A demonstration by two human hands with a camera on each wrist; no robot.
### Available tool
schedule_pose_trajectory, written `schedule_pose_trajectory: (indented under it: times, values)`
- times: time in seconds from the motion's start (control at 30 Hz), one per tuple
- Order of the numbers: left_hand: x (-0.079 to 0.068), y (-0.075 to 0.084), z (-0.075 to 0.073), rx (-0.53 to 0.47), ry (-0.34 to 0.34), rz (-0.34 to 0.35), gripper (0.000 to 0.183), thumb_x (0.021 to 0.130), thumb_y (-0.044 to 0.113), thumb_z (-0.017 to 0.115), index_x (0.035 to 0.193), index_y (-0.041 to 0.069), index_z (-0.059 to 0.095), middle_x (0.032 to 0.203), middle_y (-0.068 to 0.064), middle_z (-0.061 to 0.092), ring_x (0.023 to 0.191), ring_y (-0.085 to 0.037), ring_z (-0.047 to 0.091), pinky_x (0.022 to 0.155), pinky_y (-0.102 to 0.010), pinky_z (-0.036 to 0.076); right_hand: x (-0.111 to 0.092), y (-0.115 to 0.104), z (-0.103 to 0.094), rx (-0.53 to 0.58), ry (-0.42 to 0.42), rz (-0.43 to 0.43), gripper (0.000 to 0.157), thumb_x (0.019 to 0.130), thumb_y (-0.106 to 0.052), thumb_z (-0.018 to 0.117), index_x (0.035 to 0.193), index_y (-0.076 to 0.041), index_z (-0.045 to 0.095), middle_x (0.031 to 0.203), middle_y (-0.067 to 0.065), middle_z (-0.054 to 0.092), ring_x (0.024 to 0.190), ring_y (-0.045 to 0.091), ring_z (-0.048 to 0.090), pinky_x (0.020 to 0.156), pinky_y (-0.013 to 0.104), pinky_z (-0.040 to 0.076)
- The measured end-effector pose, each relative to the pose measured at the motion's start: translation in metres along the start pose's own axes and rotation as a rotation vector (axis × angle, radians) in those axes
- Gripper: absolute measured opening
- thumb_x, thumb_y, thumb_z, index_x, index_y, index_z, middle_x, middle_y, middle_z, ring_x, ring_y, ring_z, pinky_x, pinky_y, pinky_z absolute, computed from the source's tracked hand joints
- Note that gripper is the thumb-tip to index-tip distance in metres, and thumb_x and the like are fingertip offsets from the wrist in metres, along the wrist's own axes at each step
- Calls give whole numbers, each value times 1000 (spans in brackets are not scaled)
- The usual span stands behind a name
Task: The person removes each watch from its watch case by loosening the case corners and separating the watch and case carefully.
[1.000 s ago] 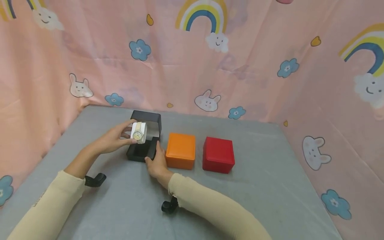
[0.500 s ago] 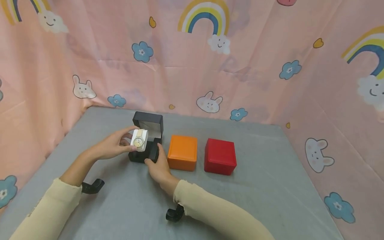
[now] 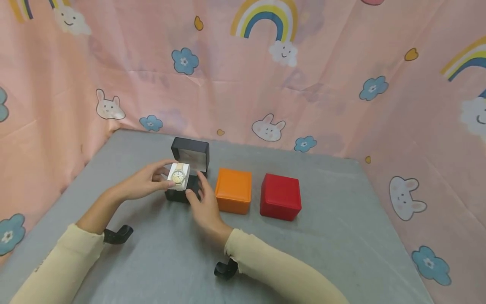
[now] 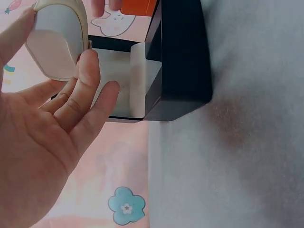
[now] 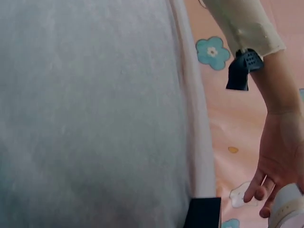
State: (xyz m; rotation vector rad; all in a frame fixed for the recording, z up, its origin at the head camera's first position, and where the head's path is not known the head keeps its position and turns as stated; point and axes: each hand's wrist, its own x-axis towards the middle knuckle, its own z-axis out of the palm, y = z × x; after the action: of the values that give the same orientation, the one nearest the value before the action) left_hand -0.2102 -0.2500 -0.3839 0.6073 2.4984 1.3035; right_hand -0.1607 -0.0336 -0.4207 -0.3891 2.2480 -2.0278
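My left hand [image 3: 142, 183] holds a wristwatch [image 3: 178, 177] with a pale strap, wrapped round a white watch cushion [image 4: 57, 45]. Its thumb and fingers pinch the cushion from the left, dial facing up toward the head. Watch and cushion hang over the base of a black watch box [image 3: 190, 145], whose lid stands raised, pale lining showing. On the box's right side is my right hand [image 3: 206, 211], fingers spread and lightly bent, fingertips close to the watch and box. Only its fingertips [image 4: 105, 6] show in the left wrist view; the right wrist view leaves it out.
To the right of the black box stand a closed orange box [image 3: 233, 190] and a closed red box [image 3: 280, 196]. All rest on a grey cloth-covered table [image 3: 341, 236]. A pink patterned curtain [image 3: 228, 84] encloses the back and sides.
The left hand has lowered the watch on its cushion toward the box base. The right hand has lifted its fingers from the box's right side. The head view has shifted slightly.
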Motion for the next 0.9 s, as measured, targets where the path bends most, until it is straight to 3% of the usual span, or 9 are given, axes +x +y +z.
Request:
schedule_pose_trajectory:
  times: [0.3,0.47,0.6,0.9]
  values:
    - [-4,3,7,-55,-40,28,64,101,20,63,153,-1,33,113,-21,65,87,-32,70,80,-39,55,7,-6,-14,-128,-201,-138,80,98,-22,67,162,-25,21,170,5,13,152,22,30,123,41,32]
    - [-4,4,11,-90,-31,27,60,101,19,61,151,-1,35,113,-20,66,85,-24,68,80,-36,54,16,-4,-21,-156,-255,-195,81,95,-17,70,162,-24,24,168,2,22,151,19,31,118,42,39]
    - [-2,3,14,-132,-29,27,60,100,18,63,151,-1,37,112,-21,67,85,-27,69,79,-37,55,19,-1,-25,-155,-259,-197,72,96,-12,69,159,-21,33,163,2,32,145,21,39,112,42,44]
    - [-6,2,13,-175,-53,53,71,96,15,68,155,-1,31,131,-28,64,117,-34,67,86,-26,55,21,-8,-30,-166,-257,-193,67,95,-12,71,155,-20,41,160,5,35,141,23,42,110,44,45]
